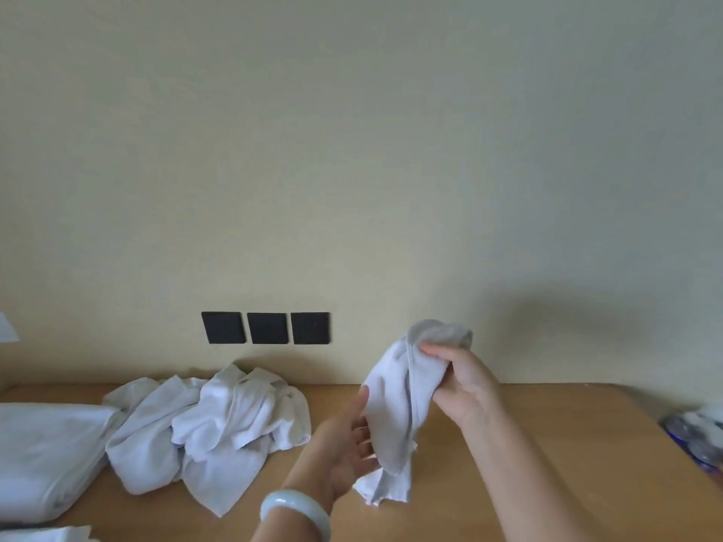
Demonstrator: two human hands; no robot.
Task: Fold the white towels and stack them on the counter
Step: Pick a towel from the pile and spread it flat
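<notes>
Head view: one white towel (pixel 407 389) hung upright over the desk (pixel 547 444), long axis running top to bottom, bunched at the top and trailing down. Its lower end touched the desk, right in front of the person. The right hand (pixel 465 381) held the bunched top, its grip closed with fingers and thumb curled round the cloth. So the towel dropped straight down and slightly left from that grip. The left hand (pixel 348 436) was held flat, palm turned to the towel, fingers straight; they met the hanging side about midway down and nothing was clasped. That hand was the nearer one to the free lower end, so my guess was it would catch an edge or corner there to spread the cloth.

Towel looked like thin, soft terry, limp, with a stitched hem down one fold; no crease set yet. A crumpled pile of towels (pixel 219 416) lay left of it, near but apart, same soft white cloth. Further left sat a folded stack (pixel 47 444), flat and square-edged. Desk was smooth tan wood. A pale smooth bracelet (pixel 295 510) ringed the left wrist. Three dark square wall plates (pixel 266 327) sat behind the pile. Blue and clear items (pixel 700 440) at the right edge were too blurred to name.
</notes>
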